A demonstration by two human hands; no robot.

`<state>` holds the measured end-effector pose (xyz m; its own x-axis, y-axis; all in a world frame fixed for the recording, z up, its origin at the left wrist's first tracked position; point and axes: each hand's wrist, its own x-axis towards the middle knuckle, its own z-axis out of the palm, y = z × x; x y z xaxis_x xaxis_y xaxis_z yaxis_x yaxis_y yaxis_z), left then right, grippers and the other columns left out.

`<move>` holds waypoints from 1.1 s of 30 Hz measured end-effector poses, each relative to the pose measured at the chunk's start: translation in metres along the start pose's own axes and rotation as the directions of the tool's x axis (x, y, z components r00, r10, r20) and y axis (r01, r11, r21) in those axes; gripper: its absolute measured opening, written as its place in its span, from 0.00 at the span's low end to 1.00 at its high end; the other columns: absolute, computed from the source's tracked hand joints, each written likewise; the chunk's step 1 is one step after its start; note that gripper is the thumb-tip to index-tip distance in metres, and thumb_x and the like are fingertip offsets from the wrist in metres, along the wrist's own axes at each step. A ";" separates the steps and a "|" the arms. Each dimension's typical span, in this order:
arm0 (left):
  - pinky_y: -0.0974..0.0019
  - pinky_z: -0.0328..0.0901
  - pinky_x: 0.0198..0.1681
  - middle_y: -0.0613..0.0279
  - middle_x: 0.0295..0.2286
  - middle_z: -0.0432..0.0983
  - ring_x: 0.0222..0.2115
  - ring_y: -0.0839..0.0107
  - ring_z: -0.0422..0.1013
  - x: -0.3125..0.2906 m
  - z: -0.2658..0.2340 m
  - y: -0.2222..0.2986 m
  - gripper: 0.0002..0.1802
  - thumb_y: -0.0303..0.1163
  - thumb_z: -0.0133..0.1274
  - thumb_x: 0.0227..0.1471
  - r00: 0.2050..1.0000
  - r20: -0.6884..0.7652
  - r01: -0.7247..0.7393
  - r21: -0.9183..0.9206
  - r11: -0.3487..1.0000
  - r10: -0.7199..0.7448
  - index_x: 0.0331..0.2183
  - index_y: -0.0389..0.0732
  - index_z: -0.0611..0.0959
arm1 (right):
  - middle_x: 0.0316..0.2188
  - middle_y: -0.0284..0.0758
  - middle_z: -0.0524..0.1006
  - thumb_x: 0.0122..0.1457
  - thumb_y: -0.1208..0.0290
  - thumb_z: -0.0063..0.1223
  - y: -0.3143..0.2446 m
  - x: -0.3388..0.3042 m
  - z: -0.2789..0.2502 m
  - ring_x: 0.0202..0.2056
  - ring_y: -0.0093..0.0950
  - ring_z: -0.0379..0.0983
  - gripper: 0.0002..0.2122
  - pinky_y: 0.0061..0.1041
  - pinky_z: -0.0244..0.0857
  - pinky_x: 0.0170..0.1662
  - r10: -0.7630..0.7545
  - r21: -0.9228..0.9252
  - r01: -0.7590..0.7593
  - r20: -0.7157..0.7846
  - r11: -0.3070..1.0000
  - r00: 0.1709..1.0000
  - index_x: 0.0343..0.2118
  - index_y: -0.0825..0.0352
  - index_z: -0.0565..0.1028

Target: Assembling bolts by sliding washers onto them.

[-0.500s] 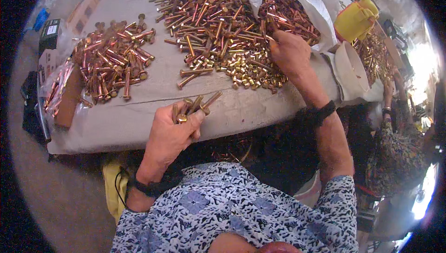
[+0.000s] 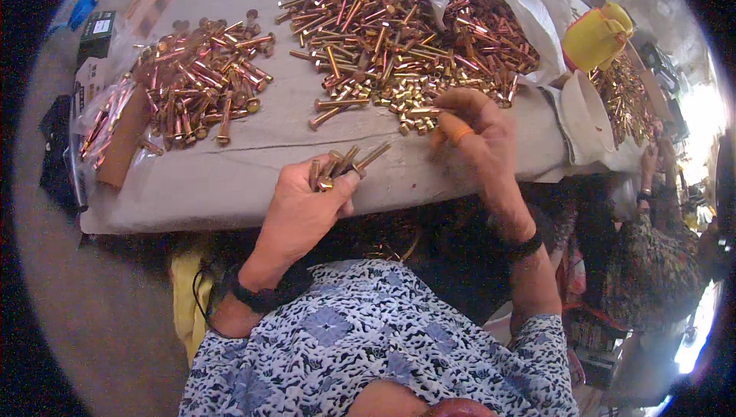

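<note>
The left grip (image 2: 303, 201) holds several bolts (image 2: 372, 157) near the table edge (image 2: 184, 216).

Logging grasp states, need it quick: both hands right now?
Left hand: closed, holding several bolts.
Right hand: near small gold pieces, blurred; grip cannot be told.

Left grip (image 2: 303, 196) clenched, thumb (image 2: 349, 181) pressed inward; right grip (image 2: 488, 139), slightly blurred, farther forward, fingers (image 2: 469, 100) bent; left forearm (image 2: 264, 265), right forearm (image 2: 506, 204) angled ahead.
</note>
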<state>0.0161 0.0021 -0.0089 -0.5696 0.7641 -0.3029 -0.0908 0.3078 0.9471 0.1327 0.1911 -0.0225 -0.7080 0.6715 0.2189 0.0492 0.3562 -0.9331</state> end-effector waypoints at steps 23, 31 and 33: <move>0.77 0.56 0.18 0.70 0.13 0.68 0.15 0.84 0.61 0.000 0.003 -0.008 0.08 0.30 0.49 0.48 0.997 -0.061 -0.049 0.075 0.996 0.053 0.22 0.36 0.74 | 0.23 0.37 0.72 0.47 0.77 0.50 0.008 -0.030 0.020 0.25 0.31 0.70 0.06 0.24 0.63 0.28 -0.528 -0.497 0.495 0.085 0.713 0.845 0.31 0.67 0.73; 0.78 0.55 0.17 0.70 0.13 0.66 0.15 0.84 0.60 -0.003 0.004 -0.010 0.08 0.30 0.49 0.47 0.996 -0.053 -0.073 0.029 0.997 0.075 0.23 0.36 0.75 | 0.22 0.37 0.69 0.43 0.75 0.54 -0.003 -0.028 0.026 0.24 0.37 0.67 0.07 0.33 0.62 0.27 -0.411 -0.648 0.479 0.268 0.592 0.871 0.28 0.65 0.72; 0.78 0.55 0.17 0.71 0.13 0.66 0.15 0.84 0.60 -0.004 0.005 -0.010 0.08 0.30 0.49 0.47 0.996 -0.041 -0.075 0.020 0.997 0.076 0.23 0.35 0.75 | 0.22 0.38 0.69 0.44 0.76 0.53 -0.003 -0.027 0.028 0.24 0.37 0.67 0.08 0.32 0.62 0.27 -0.375 -0.679 0.459 0.281 0.573 0.883 0.30 0.66 0.71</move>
<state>0.0230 -0.0011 -0.0174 -0.6075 0.7616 -0.2257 -0.0312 0.2610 0.9648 0.1323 0.1540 -0.0335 -0.8420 0.2769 0.4630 0.1815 0.9536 -0.2402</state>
